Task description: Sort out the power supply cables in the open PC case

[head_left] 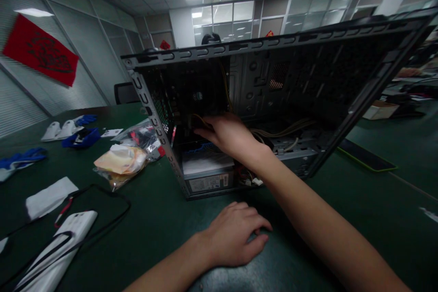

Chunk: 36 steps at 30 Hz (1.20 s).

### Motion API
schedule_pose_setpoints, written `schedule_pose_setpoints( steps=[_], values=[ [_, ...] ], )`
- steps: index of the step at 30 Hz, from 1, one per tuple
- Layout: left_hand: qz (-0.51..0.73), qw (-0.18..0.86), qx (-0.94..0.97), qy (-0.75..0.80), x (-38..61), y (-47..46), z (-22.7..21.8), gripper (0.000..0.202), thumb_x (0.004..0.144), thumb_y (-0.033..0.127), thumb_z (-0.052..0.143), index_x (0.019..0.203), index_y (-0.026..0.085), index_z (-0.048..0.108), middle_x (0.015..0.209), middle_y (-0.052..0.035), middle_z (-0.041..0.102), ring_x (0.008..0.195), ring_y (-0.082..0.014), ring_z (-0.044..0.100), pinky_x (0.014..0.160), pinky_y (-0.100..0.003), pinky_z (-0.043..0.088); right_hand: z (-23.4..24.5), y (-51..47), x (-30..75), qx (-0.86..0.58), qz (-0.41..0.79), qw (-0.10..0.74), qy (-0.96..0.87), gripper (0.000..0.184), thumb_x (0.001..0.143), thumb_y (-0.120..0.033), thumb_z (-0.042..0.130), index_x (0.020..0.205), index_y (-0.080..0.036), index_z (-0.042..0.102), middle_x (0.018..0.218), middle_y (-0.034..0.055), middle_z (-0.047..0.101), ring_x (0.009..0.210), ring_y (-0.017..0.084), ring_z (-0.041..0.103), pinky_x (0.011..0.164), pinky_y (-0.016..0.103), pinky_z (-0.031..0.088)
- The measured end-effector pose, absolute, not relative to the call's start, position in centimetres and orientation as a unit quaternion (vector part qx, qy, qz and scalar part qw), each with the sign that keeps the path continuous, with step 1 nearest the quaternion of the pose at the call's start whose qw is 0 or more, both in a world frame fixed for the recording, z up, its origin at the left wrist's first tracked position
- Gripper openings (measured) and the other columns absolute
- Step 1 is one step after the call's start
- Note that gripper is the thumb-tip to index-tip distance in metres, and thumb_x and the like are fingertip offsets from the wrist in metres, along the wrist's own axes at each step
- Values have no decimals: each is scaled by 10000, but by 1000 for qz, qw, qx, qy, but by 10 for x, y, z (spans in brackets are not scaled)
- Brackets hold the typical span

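A black metal computer case stands on the table with its side toward me uncovered. My right hand reaches inside it at the left, close to the dark board and fan. The fingers are bent together beside a thin yellow cable; darkness hides the tips and whatever they hold. Below that hand sits the silver power supply with a label, in the case's lower left corner. Loose cables lie along the case bottom. My left hand rests palm down on the table before the case, fingers slightly curled and apart, holding nothing.
Left of the case lie plastic bags with parts, blue-and-white gloves, a blue tray and a white paper. A white power strip with black cords is nearest left. A dark mat lies right.
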State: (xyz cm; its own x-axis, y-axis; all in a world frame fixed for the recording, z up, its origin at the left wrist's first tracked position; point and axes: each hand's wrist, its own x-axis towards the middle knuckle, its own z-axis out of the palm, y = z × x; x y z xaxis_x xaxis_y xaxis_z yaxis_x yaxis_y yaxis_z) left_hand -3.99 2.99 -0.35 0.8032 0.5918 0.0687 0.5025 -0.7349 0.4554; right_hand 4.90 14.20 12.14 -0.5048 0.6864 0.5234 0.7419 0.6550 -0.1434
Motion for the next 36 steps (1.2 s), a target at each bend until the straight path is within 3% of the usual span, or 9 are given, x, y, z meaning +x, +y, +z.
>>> schedule_pose_setpoints(
  steps=[5,11,19,29,36],
  values=[
    [91,191,932,295,-39,28,-1,220,932,307,566,1129,231,630,977,-22,686,921,-190,608,813,-298,434,123,141,51,-416,-64,266,-867,307,1005,-352,492,1153,-156,676,1022,117,728,913,240,662,746,286,431],
    [84,178,935,294,-40,28,-1,204,944,322,554,1106,239,647,972,-18,682,913,-187,603,797,-301,425,118,139,45,-463,-120,252,-842,309,1010,-362,444,1183,-241,670,986,94,734,839,246,679,661,292,424],
    [88,170,937,293,-40,29,-4,205,949,330,551,1114,250,644,968,-6,679,909,-181,600,793,-305,422,117,136,40,-504,-128,226,-823,376,1018,-393,406,1308,-273,612,1042,116,729,862,254,686,691,316,459],
    [90,162,940,285,-41,28,-5,217,943,328,551,1122,243,642,974,-16,682,901,-188,602,777,-307,428,109,136,37,-500,-153,261,-812,350,1011,-412,425,1194,-260,682,876,95,737,736,230,677,603,291,398],
    [101,162,940,282,-41,28,-7,210,940,327,555,1109,243,646,977,-14,682,903,-192,598,781,-308,432,108,135,37,-494,-149,262,-816,357,1016,-424,415,1178,-261,688,889,89,738,726,219,672,598,287,388]
  ],
)
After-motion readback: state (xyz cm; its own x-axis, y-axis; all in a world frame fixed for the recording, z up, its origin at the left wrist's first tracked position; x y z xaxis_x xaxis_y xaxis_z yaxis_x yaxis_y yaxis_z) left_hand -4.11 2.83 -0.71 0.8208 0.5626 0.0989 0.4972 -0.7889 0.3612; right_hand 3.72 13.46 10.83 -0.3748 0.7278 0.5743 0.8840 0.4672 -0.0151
